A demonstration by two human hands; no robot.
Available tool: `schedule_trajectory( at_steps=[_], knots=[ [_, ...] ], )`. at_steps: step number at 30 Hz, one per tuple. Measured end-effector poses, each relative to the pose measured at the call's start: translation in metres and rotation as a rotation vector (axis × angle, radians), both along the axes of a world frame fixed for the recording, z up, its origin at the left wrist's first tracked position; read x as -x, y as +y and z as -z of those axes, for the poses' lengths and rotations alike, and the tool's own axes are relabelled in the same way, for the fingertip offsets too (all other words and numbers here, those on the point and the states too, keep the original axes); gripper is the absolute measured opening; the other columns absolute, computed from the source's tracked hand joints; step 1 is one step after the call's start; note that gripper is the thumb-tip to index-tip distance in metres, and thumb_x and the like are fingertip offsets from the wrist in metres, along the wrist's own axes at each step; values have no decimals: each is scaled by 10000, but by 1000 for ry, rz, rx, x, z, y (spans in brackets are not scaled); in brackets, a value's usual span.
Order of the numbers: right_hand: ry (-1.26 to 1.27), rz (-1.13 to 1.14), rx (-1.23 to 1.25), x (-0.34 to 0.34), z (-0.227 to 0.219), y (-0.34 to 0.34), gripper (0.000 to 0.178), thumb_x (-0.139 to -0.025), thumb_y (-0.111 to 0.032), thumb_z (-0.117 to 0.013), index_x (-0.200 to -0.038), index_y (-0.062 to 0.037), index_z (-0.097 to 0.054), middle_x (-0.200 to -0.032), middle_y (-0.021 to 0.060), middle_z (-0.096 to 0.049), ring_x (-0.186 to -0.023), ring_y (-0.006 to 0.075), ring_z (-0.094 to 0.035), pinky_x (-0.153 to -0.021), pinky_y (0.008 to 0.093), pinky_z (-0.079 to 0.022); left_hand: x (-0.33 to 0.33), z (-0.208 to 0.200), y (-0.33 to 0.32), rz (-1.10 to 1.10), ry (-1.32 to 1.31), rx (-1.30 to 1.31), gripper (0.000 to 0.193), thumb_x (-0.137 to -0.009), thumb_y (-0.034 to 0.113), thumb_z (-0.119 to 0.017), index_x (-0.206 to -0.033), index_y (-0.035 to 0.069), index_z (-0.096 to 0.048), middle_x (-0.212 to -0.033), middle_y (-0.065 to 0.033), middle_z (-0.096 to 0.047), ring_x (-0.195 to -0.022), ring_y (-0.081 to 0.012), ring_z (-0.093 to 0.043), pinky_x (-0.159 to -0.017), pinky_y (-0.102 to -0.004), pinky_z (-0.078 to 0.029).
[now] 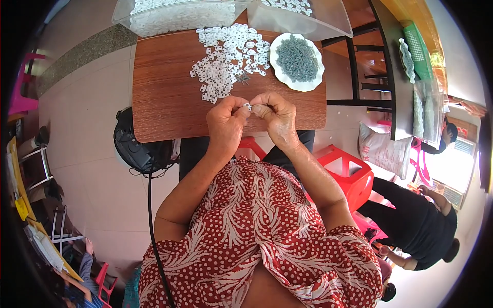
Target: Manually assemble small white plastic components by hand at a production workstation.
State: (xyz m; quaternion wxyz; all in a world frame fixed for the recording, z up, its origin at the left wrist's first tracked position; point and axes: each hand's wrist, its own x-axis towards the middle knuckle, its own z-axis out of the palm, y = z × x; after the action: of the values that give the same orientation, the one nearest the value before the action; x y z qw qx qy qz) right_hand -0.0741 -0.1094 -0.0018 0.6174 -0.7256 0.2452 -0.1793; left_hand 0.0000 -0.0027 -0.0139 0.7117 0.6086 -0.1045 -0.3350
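Note:
Near the front of the brown wooden table, a small white plastic piece (247, 106) is pinched between the thumb and fingers of my left hand (226, 123). My right hand (281, 120) meets it from the other side, thumb and forefinger pressed together at the piece; whether they also hold a small grey part is hidden. Just beyond my hands lies a spread pile of similar white plastic pieces (215, 72), with a few loose grey pins (243, 79) at its edge. A white scalloped plate (276, 66) heaped with thin grey pins (298, 59) stands beyond my right hand.
Two clear plastic bins, one at left (190, 20) and one at right (323, 25), hold more white pieces at the table's far edge. A red plastic stool (354, 177) stands to my right, near a person in black (421, 226). A black bag (136, 143) is at left.

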Motion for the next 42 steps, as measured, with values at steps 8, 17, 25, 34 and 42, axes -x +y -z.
schedule_trajectory(
  at_steps=[8,17,25,34,42],
  knots=[
    [-51,-24,519,1,13,0,131,-709,65,-614,-784,-31,-565,-715,86,-557,-668,243,-556,-580,321,-454,11,15,-5,-56,-381,-117,40,-822,1,-576,-849,-6,-605,-639,25,-531,-526,-26,-449,-451,-174,-355],
    [43,-19,-41,3,1,2,84,-806,76,-556,-857,12,-575,-784,47,-606,-695,108,-569,-609,242,-459,1,-1,0,-12,142,44,32,-801,-18,-570,-810,-6,-599,-637,15,-536,-510,-29,-452,-431,-168,-348],
    [56,-29,-60,3,-2,-1,109,-805,73,-566,-885,11,-605,-808,1,-592,-752,57,-524,-676,204,-444,-1,4,1,28,68,33,72,-830,13,-567,-881,-13,-611,-697,-17,-590,-525,-35,-478,-447,-169,-381],
    [9,16,-372,5,-5,-13,89,-796,43,-598,-875,3,-610,-788,37,-609,-680,83,-548,-609,213,-448,-8,-10,3,60,254,79,74,-835,48,-576,-870,-9,-609,-722,-33,-603,-543,-55,-503,-477,-179,-414],
    [-141,-52,-907,13,-9,-25,125,-802,25,-583,-925,2,-579,-799,78,-619,-680,136,-582,-609,228,-458,-5,-29,1,149,285,215,81,-845,58,-580,-857,-18,-604,-742,-43,-606,-552,-66,-510,-488,-187,-422]
  ],
)
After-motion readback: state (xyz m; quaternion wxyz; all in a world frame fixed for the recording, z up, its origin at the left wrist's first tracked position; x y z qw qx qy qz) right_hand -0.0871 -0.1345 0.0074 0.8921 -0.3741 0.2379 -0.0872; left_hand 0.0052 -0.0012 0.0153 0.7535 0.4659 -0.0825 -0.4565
